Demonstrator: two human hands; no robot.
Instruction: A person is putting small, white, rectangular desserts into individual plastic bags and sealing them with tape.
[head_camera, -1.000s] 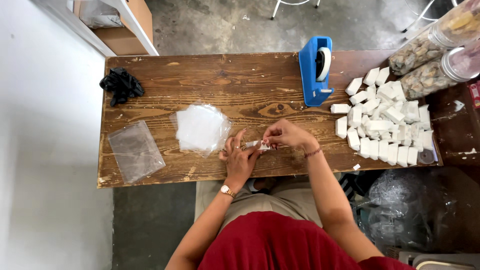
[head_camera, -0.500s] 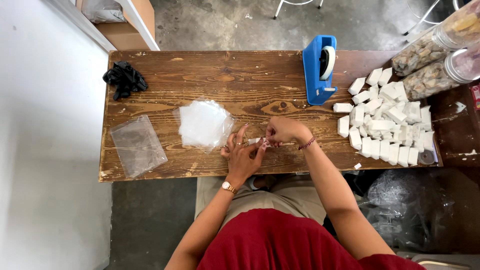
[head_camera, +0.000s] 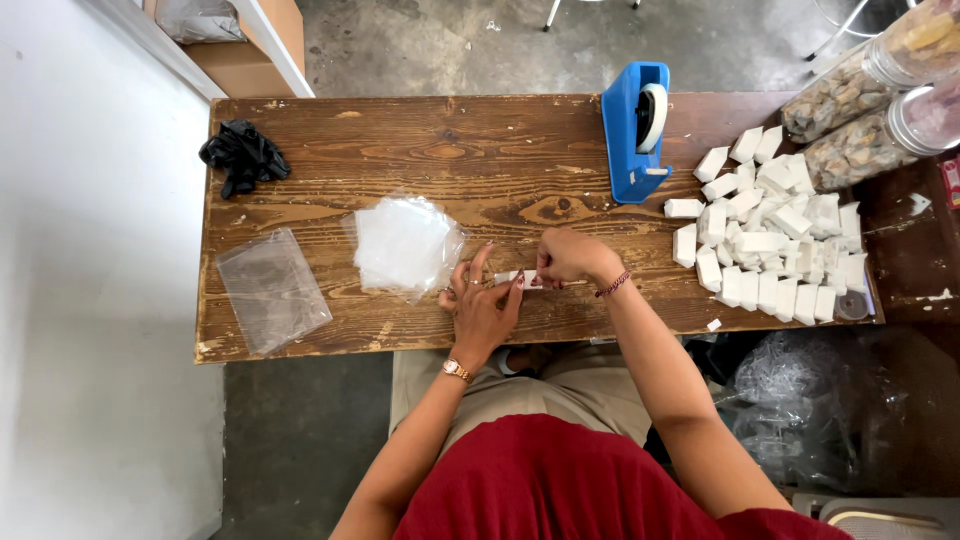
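left hand (head_camera: 483, 305): rests near the table's front edge, palm down, fingers spread, fingertips pinching the left end of a small white block (head_camera: 520, 279); a watch sits on its wrist.
right hand (head_camera: 567, 257): curled over the right end of the block, fingers gripping it; a beaded bracelet on the wrist.
block: small, white, lying roughly level between the two hands, just above the table top near the front edge; it looks wrapped in clear film, though it is too small to tell for sure.
table (head_camera: 420, 150): worn brown wood, long, seen from above.
bag stack (head_camera: 403, 245): clear bags piled just left of the left hand, near but not touching it.
single bag (head_camera: 272, 288): clear, flat, at the front left corner, well apart from the hands.
black bundle (head_camera: 241, 157): crumpled, at the back left.
tape dispenser (head_camera: 635, 132): blue, at the back edge, behind the right hand.
block pile (head_camera: 770, 240): many white blocks heaped at the right end.
jars (head_camera: 868, 95): two clear jars lying beyond the pile, filled with brownish bits.
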